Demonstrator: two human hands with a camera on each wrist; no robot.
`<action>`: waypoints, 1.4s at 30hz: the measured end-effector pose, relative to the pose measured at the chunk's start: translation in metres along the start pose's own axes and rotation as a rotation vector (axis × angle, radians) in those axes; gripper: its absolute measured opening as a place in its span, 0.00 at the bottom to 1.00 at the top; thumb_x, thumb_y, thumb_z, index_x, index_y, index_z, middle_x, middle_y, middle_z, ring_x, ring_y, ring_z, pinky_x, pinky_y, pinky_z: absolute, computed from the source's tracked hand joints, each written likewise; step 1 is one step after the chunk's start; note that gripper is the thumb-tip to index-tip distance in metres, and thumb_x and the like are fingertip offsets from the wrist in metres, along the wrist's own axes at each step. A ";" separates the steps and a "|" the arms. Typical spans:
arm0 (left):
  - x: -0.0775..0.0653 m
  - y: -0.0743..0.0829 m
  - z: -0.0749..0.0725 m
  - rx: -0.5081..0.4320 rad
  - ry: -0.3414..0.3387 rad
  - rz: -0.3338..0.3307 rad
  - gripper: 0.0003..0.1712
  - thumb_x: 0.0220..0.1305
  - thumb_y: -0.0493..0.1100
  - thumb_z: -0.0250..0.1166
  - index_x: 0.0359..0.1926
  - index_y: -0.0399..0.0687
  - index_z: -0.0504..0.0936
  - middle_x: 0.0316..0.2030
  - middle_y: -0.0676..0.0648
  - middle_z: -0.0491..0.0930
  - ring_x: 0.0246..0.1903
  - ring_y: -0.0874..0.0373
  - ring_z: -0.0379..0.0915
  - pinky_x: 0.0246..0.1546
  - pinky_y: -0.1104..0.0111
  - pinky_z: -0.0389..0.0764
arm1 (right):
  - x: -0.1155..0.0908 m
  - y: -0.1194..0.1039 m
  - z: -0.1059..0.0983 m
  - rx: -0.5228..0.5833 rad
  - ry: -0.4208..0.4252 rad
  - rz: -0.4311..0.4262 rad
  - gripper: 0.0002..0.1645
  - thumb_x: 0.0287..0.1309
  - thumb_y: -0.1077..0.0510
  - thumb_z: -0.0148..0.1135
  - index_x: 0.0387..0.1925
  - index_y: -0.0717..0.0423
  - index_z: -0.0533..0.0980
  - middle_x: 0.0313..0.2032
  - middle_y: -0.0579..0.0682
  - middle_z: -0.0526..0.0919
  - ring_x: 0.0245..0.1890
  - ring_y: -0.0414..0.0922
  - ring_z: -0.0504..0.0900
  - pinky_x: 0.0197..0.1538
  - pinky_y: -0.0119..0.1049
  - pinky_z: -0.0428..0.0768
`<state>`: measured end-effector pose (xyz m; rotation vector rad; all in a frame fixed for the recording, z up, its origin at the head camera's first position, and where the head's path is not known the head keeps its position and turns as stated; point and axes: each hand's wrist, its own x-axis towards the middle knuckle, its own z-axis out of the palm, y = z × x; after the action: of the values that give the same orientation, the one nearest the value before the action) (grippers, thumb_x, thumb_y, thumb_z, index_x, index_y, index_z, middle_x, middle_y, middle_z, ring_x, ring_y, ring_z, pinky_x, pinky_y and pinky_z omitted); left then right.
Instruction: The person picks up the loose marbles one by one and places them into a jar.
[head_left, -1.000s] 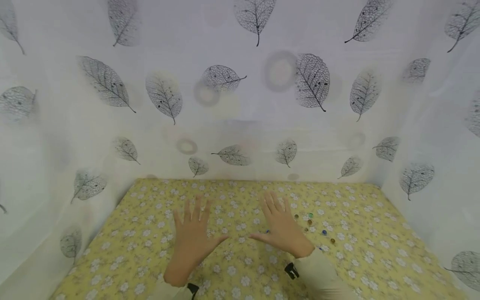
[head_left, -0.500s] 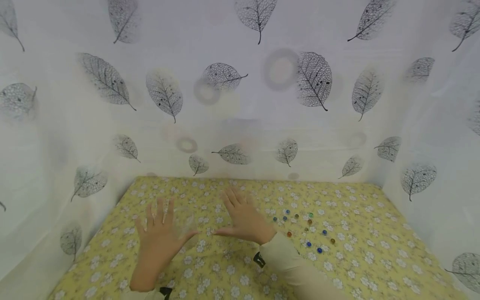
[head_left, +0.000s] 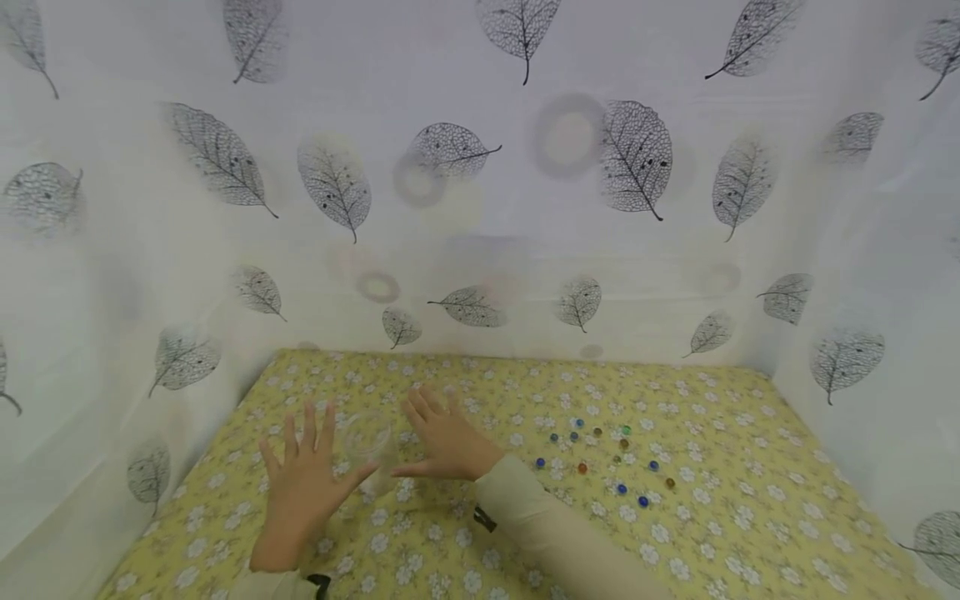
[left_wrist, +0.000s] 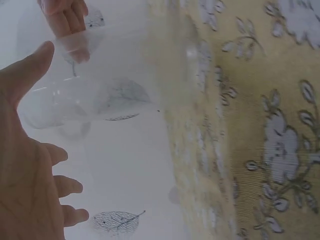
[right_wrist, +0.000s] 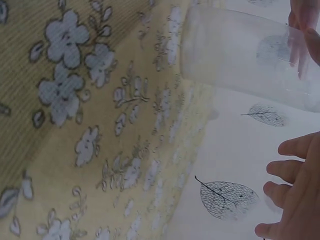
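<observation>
A clear cup stands upright on the flowered cloth, see-through enough that its outline is faint. My left hand is just to its left, fingers spread and thumb stretched toward it. On the cup's other side my right hand reaches in from the right, fingers extended and thumb out. The left wrist view gives the cup between the two hands, with the other hand seen past it. In the right wrist view the cup lies beyond the spread fingers. Neither hand grips anything.
Several glass marbles, among them a red marble, a green marble and a blue marble, lie scattered right of my right forearm. Yellow flowered cloth covers the surface. A white leaf-print curtain encloses the back and sides.
Both hands have moved left, coming to either side of the clear cup. The marbles that the right hand and sleeve covered earlier now show.
</observation>
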<state>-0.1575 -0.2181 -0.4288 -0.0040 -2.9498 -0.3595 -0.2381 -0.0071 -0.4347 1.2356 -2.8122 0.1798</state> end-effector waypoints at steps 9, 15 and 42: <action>0.003 -0.004 0.012 -0.015 -0.038 0.037 0.57 0.57 0.71 0.56 0.74 0.43 0.43 0.71 0.29 0.38 0.68 0.25 0.31 0.59 0.27 0.27 | 0.020 -0.005 0.017 -0.106 -0.039 -0.042 0.61 0.51 0.20 0.45 0.73 0.56 0.46 0.74 0.54 0.47 0.74 0.52 0.48 0.72 0.59 0.50; 0.003 -0.004 0.015 -0.047 -0.062 0.044 0.56 0.56 0.70 0.57 0.73 0.44 0.46 0.72 0.30 0.39 0.68 0.26 0.32 0.60 0.28 0.25 | 0.025 -0.008 0.025 -0.122 -0.063 -0.064 0.60 0.51 0.19 0.41 0.72 0.56 0.50 0.73 0.52 0.52 0.73 0.51 0.51 0.72 0.58 0.51; 0.018 0.027 0.024 -0.098 -0.071 0.117 0.49 0.60 0.68 0.55 0.69 0.37 0.58 0.68 0.32 0.58 0.66 0.32 0.54 0.64 0.33 0.49 | 0.003 0.015 0.014 0.025 -0.052 0.002 0.54 0.55 0.24 0.47 0.71 0.56 0.55 0.69 0.52 0.62 0.70 0.53 0.60 0.71 0.58 0.54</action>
<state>-0.1782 -0.1870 -0.4425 -0.2053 -2.9804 -0.4959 -0.2515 -0.0014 -0.4498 1.2609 -2.8642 0.1864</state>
